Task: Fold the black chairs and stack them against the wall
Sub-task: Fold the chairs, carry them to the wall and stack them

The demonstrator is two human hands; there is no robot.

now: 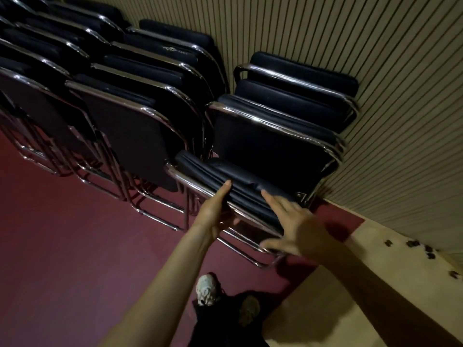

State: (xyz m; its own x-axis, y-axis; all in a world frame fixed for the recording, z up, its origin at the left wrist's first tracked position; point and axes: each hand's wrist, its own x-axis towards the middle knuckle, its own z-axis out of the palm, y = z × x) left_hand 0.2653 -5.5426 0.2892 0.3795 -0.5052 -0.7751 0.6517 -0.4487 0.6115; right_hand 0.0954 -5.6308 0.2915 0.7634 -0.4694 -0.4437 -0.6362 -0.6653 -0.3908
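A folded black chair (240, 186) with a chrome frame stands in front of me, its top leaning toward a short stack of folded black chairs (288, 113) that rests against the ribbed wall (375, 71). My left hand (215, 211) grips the chair's top rail on the left, thumb on the black cushion. My right hand (293, 226) hovers over the right part of the chair with fingers spread, fingertips touching or just off the cushion. The chair's lower frame is partly hidden behind my hands.
Two longer rows of folded chairs (120, 96) lean to the left of the short stack. The floor is dark red (62, 246), with a pale patterned strip (375, 271) on the right. My shoes (208, 291) stand just behind the chair.
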